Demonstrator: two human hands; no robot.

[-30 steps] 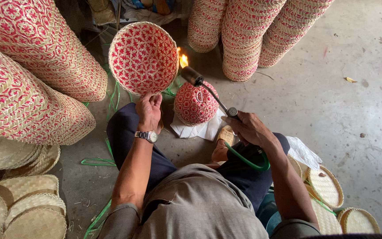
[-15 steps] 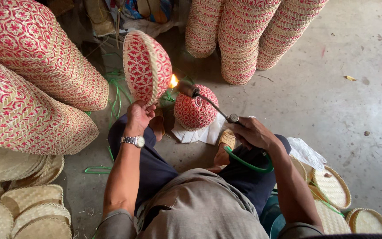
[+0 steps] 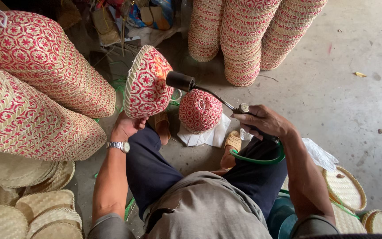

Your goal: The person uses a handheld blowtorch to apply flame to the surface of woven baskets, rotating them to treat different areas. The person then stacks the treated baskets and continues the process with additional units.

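Item: basket (image 3: 147, 84) gripped in our left hand (image 3: 127, 126), torch (image 3: 208, 93) clenched in right hand (image 3: 264, 121); singeing underway, second basket (image 3: 200, 110) at five o'clock waits.

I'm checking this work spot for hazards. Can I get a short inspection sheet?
Surface: bare concrete floor, stained.
Job's things: red-and-natural woven basket; gas torch aimed at it, glow on the weave.
Clutter: second basket on white cloth; flat woven lids.
Hands: left hand holds the basket; right hand grips the torch.
Cables: green hose from the torch.
Surroundings: stacked baskets.
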